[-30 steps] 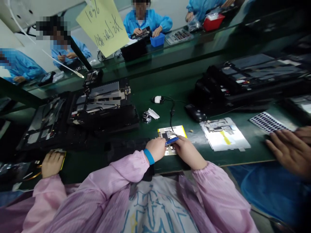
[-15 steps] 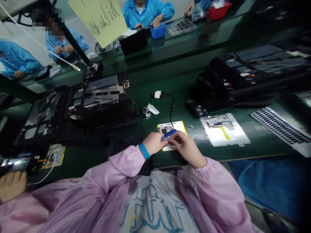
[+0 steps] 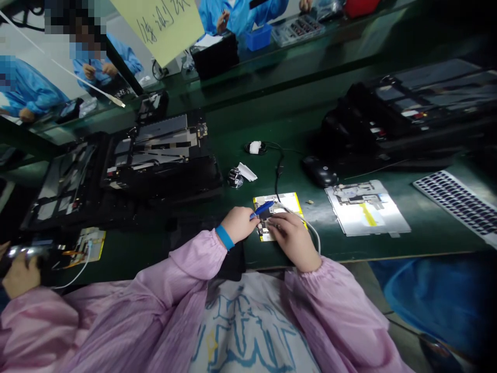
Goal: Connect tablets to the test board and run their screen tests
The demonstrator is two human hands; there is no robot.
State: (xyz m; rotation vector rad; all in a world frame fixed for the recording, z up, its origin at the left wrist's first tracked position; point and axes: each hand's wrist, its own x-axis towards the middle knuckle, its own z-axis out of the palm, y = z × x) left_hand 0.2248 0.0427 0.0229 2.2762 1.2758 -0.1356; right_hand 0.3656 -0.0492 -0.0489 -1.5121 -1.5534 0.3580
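My left hand, with a teal band at the wrist, is closed around a slim blue tool that looks like a pen or tweezers. The tool points right over a circuit board with a silver, yellow-edged battery lying on the table. My right hand rests over the board's right part, its fingers bent and pinched close to the parts. Whatever sits between those fingertips is hidden. A white cable curves from the board round the right hand. A black cable reaches the board's top edge.
Stacked black trays of device parts stand left and right. A mouse, a silver panel and a keyboard lie rightward. At far left, a co-worker's hand is beside another board. People in blue sit opposite.
The blue tool has shifted left and down with my left hand. My right hand has moved off the tool and lower onto the board. A white cable now shows beside it.
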